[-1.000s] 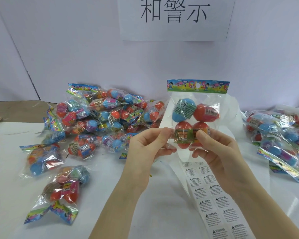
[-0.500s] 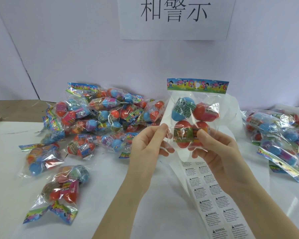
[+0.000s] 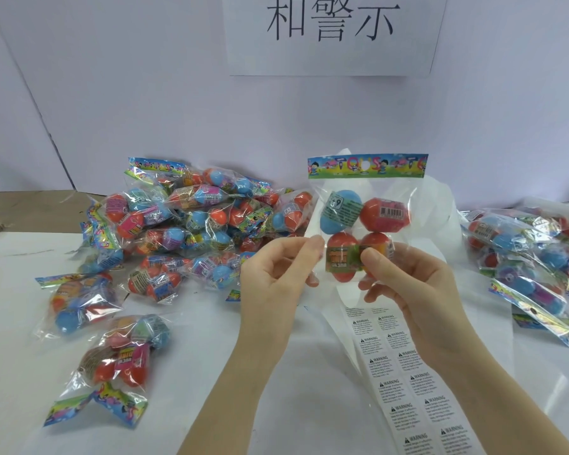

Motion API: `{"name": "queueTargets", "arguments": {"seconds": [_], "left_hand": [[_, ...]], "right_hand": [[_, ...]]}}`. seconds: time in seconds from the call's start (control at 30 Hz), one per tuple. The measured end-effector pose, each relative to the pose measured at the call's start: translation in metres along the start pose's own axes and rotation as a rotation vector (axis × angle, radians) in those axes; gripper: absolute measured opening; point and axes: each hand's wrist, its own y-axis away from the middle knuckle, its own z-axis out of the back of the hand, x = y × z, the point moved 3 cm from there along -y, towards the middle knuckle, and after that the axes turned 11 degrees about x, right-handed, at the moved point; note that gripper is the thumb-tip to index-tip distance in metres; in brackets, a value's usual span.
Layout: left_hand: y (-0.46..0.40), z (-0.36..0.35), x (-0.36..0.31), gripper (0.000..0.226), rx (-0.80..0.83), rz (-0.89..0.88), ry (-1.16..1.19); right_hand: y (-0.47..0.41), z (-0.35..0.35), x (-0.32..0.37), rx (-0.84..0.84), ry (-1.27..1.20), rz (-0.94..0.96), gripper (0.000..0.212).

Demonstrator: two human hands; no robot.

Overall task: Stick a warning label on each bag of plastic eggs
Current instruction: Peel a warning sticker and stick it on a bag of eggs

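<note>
The bag of eggs [image 3: 365,221] is held up in the air between both hands, with its bright card top pointing up. The left hand [image 3: 276,277] pinches the bag's left edge with thumb and fingers. The right hand [image 3: 408,284] pinches the bottom of the bag, with its thumb on the front. To do this step well, I think one hand should hold the bag flat and steady while the other peels one sticker off the label sheet [image 3: 408,382], which lies just under the hands, then presses it smooth on a clear, flat part. I cannot tell if this bag has a sticker yet. Inside the bag are four eggs: one blue and three red. More bags lie in a big pile [image 3: 191,224] left of the left hand, and another bunch [image 3: 523,254] lies right of the right hand.
</note>
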Motion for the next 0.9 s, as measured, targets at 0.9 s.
{"name": "queueTargets", "arguments": {"seconds": [0.9], "left_hand": [[-0.005,0.004,0.013,0.02,-0.14,0.096,-0.019]], "right_hand": [[0.001,0.002,0.006,-0.188,0.058,0.139,0.012]]}}
